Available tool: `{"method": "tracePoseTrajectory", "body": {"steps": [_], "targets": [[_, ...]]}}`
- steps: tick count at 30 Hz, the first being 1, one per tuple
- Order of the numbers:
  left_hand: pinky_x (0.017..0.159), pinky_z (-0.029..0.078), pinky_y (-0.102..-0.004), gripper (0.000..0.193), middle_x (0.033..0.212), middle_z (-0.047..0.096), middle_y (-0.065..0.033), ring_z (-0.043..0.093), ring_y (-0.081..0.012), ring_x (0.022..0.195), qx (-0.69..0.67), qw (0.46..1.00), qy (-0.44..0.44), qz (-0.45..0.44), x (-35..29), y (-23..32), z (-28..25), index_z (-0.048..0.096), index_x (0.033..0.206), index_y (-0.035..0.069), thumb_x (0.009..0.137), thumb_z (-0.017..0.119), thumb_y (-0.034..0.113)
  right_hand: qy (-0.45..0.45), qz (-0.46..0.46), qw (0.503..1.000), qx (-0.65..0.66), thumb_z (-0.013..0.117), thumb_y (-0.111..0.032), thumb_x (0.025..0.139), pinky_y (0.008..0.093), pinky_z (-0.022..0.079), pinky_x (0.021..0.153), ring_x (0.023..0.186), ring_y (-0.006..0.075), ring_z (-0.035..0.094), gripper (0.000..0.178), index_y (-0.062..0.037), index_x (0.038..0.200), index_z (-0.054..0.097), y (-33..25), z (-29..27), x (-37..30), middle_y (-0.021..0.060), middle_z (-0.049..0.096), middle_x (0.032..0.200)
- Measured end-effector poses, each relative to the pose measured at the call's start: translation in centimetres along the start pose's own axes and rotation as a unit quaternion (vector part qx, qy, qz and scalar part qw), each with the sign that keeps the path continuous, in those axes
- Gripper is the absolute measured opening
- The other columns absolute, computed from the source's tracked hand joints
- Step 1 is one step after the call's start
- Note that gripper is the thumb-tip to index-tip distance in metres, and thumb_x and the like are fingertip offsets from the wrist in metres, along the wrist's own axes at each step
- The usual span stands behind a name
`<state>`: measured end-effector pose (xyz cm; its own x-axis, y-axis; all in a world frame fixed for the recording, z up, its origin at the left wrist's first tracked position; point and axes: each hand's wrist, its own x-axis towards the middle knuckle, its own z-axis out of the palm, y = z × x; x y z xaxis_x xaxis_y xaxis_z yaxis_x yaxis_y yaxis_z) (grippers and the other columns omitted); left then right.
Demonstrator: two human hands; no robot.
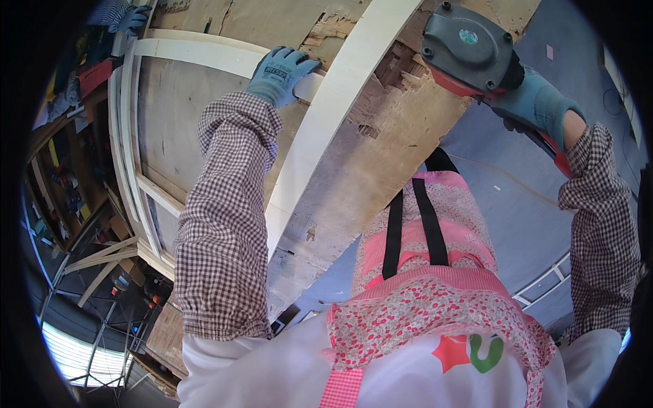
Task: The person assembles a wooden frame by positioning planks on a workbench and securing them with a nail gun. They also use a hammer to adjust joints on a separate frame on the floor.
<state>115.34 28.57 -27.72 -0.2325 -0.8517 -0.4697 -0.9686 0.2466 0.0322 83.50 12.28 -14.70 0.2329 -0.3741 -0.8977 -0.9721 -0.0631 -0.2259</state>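
Observation:
My right hand (pixel 534 102), in a blue-grey work glove, is closed round the handle of a nail gun (pixel 466 58) with a dark grey cap and red body. The tool's head is over the outer edge of a worn plywood sheet (pixel 401 129); its tip is hidden. In a matching glove, my left hand (pixel 282 73) grips a pale wooden crosspiece (pixel 197 49), close to where it meets a long pale board (pixel 333 88). The left fingers curl over the wood and their tips are partly hidden. Both pieces lie on the plywood.
Another person's gloved hand (pixel 131 19) rests at the frame's far left corner. Beyond the frame are cluttered shelves (pixel 58 177) and several loose wooden strips (pixel 102 262). A grey-blue floor (pixel 524 197) lies to the right, with a pale ladder-like frame (pixel 544 282) on it.

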Motion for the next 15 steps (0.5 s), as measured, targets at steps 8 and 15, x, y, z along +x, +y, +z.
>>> {"method": "tracePoseTrajectory", "body": {"steps": [8, 15], "targets": [[0.096, 0.036, -0.0361, 0.06, 0.109, 0.053, -0.0045, 0.048, -0.0251, 0.105, 0.024, 0.999, -0.028, 0.005, 0.8, 0.3, -0.5, 0.051, 0.116, 0.021, 0.061, 0.074, 0.017, 0.02, -0.014, 0.999, 0.044, 0.06, -0.023, 0.079, 0.0249, 0.041, 0.039, 0.044, 0.0113, 0.051, 0.024, -0.0036, 0.088, 0.049, 0.4, 0.7, -0.3, 0.0036, 0.053, 0.059], [0.105, 0.025, -0.0353, 0.058, 0.118, 0.049, -0.0033, 0.041, -0.0225, 0.115, 0.066, 0.996, -0.05, -0.024, 1.1, 1.7, -0.8, 0.048, 0.117, 0.026, 0.066, 0.07, 0.011, 0.031, -0.002, 0.999, -0.007, 0.057, -0.021, 0.075, 0.0279, 0.046, 0.038, 0.045, 0.0152, 0.056, 0.023, 0.0015, 0.081, 0.055, -1.2, 0.7, -0.3, 0.0091, 0.057, 0.06]]}}
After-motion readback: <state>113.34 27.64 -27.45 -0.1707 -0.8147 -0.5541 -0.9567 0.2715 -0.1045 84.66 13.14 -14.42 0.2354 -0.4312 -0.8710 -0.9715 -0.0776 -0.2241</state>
